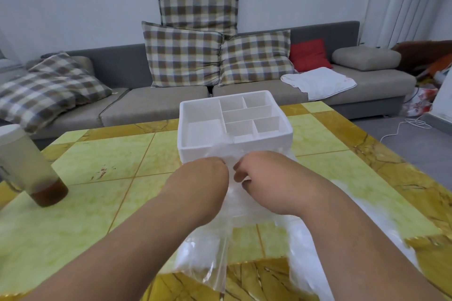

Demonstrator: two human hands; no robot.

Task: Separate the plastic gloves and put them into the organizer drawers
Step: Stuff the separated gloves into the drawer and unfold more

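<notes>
Watching from my remote station, I started at the left edge, where a frosted bottle [27, 166] with a dark brown base stood upright on the yellow-green tiled table [146, 154], well apart from everything else.

Near the middle, the left hand [208, 173] was turned knuckles up with its fingers curled down out of sight, closed on a bunch of thin film that gathered right at those knuckles. That film was the plastic gloves [234, 205], a clear, crinkled mass lying on the table between and under both forearms and spreading toward the near edge. I could not tell single gloves apart in it. Its far end rose against the near wall of the white organizer [203, 129], which sat on the table just beyond the hands. The organizer had one big section on its left side and five smaller ones on its right.

Just beside the left hand, almost touching it, the right hand [254, 173] had its fingers bent inward, pinching the same film near its top.

Further right, behind the table, a white towel [318, 83] lay on the grey sofa [367, 85], and a white cable [403, 127] trailed over the floor.
</notes>
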